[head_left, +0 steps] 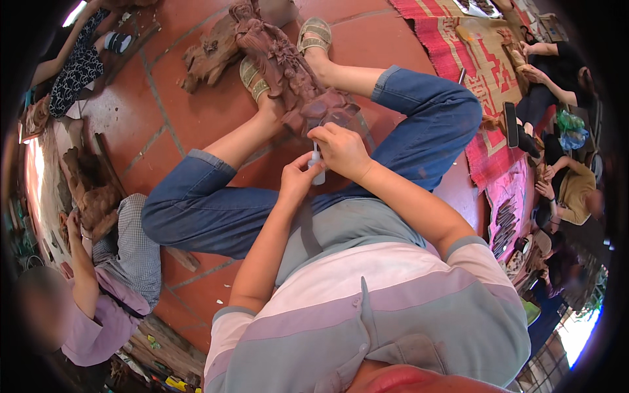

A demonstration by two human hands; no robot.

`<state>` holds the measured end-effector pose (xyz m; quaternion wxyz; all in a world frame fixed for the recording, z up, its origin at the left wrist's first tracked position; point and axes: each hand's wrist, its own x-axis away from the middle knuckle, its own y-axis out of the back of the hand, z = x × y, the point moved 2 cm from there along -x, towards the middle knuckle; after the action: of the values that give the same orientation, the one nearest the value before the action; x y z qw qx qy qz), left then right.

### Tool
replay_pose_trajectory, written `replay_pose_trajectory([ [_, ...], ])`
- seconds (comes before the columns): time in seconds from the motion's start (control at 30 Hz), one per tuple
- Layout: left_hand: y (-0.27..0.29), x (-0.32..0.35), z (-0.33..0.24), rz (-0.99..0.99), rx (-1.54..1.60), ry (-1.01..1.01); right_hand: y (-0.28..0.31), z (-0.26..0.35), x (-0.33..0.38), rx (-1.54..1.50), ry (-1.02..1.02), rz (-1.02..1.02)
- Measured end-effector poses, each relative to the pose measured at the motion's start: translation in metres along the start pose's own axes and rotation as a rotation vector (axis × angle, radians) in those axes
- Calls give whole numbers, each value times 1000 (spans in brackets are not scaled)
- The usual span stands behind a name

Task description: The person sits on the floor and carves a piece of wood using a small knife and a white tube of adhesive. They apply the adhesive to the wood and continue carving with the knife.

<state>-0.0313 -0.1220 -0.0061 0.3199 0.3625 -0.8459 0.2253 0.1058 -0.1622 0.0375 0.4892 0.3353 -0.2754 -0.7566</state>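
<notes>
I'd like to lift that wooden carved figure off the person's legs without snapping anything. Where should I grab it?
Likely best by the thick base of the carved wooden figure, the blunt end beside the right hand, gripped from both sides. It lies slanted between the feet, and its far upper part looks thinner and finely carved, so support that only lightly from underneath.

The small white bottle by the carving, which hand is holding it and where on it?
Both hands hold the small white bottle: the left hand at its lower body, the right hand around its top, beside the wooden carving.
</notes>
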Motion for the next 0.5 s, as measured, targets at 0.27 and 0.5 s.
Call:
replay_pose_trajectory([
  [0.27,4,21,-10,45,115,-68,6,-28,2,-378,-170,-116],
  [0.5,29,20,-29,-105,76,-490,38,-72,0,-646,-552,-20],
])
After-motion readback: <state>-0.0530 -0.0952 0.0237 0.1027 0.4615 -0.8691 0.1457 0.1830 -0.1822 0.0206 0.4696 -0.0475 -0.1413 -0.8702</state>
